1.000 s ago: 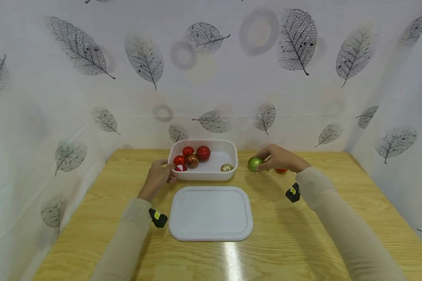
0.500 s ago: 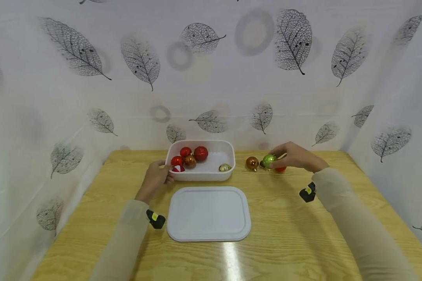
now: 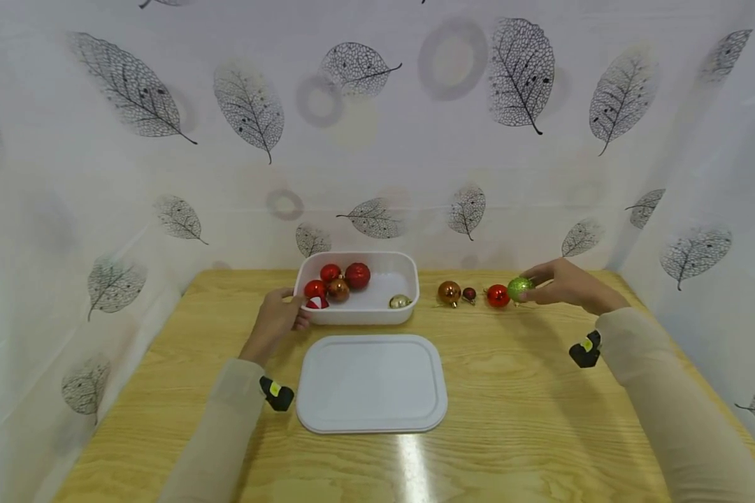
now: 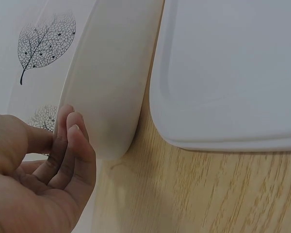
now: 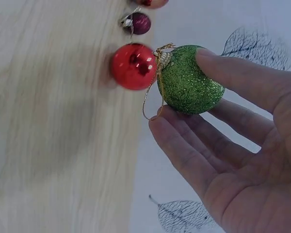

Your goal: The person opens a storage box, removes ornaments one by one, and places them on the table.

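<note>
My right hand (image 3: 560,283) holds a glittery green Christmas bauble (image 5: 190,82) between thumb and fingers, its gold loop hanging down. Just left of it on the table sits a shiny red bauble (image 3: 498,295). Further left are a small dark red bauble (image 3: 469,295) and a copper bauble (image 3: 449,292). My left hand (image 3: 275,320) grips the left front corner of a white plastic box (image 3: 377,316). Inside the box, several red and copper baubles cluster at the left, including a textured red bauble (image 3: 357,276); a gold bauble (image 3: 400,301) lies at the right.
A white lid (image 3: 371,383) lies flat on the wooden table (image 3: 509,419) in front of the box. Behind the table hangs a pale curtain (image 3: 384,140) with leaf prints, which also runs along both sides.
My right hand has carried the green bauble to the right, past the copper, dark red and red baubles, which now show uncovered. The left hand stays on the box.
</note>
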